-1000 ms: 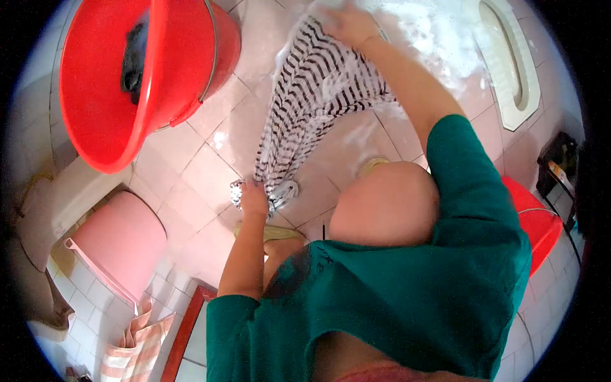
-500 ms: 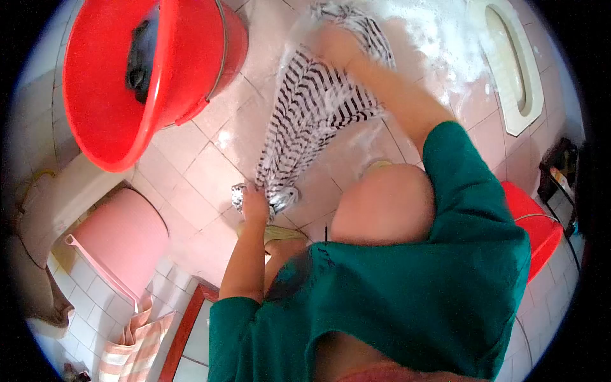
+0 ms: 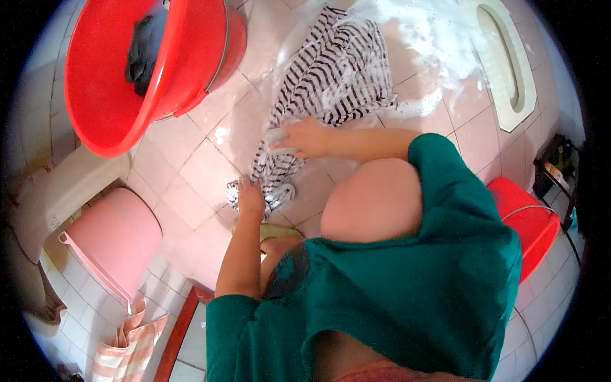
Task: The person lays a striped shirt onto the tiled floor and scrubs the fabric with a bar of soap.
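Note:
A wet black-and-white striped cloth (image 3: 344, 70) lies stretched over the tiled floor, with its near end bunched up. On that bunched end my left hand (image 3: 251, 197) is closed, gripping the fabric. My right hand (image 3: 305, 137) is wrapped round a pale block or brush (image 3: 276, 140), whose exact kind I cannot make out, and rests it on the middle of the cloth. White suds (image 3: 433, 44) spread on the tiles to the right of the fabric.
A large red bucket (image 3: 105, 121) with dark cloth inside stands at upper left, a pink bucket (image 3: 118, 239) below it. A squat toilet (image 3: 509, 70) is at upper right. Another red bucket (image 3: 531, 235) stands at right, and a checked cloth (image 3: 130, 347) hangs at lower left.
My right hand has moved down along the cloth from its far end to nearer my left hand, uncovering the upper part. The left hand still grips the near end.

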Tool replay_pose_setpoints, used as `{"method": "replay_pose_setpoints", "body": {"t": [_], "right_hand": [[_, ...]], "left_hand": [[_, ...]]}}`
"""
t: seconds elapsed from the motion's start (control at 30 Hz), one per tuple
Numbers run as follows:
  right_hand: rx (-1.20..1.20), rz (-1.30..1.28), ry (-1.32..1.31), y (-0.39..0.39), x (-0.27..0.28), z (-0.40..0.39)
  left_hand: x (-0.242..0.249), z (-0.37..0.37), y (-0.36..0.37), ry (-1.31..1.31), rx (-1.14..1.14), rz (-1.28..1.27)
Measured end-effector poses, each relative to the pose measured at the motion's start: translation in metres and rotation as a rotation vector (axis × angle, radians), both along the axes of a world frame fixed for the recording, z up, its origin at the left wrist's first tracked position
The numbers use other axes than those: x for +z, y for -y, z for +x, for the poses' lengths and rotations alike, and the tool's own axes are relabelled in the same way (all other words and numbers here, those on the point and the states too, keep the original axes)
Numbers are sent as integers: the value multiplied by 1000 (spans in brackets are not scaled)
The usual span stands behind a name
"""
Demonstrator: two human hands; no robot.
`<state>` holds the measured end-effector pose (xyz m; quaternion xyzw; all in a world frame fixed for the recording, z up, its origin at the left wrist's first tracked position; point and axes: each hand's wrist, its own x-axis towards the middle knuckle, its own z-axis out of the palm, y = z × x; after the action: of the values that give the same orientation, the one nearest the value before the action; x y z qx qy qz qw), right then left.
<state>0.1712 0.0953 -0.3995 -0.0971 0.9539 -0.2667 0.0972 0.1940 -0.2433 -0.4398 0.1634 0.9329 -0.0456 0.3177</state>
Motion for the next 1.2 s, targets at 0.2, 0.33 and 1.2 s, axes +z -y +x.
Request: {"method": "replay_pose_setpoints", "body": {"t": [0.2,0.33,1.2], "right_hand": [[-906,138,63,-194,-23,-17],[-995,172,-205,-154,-46,-23],[-496,276,172,-114,-55,75]], "left_hand": [[39,1,-33,88,-158,-166],[39,1,-41,70,-222,-214],[40,7,-28,155,-197,-236]]}}
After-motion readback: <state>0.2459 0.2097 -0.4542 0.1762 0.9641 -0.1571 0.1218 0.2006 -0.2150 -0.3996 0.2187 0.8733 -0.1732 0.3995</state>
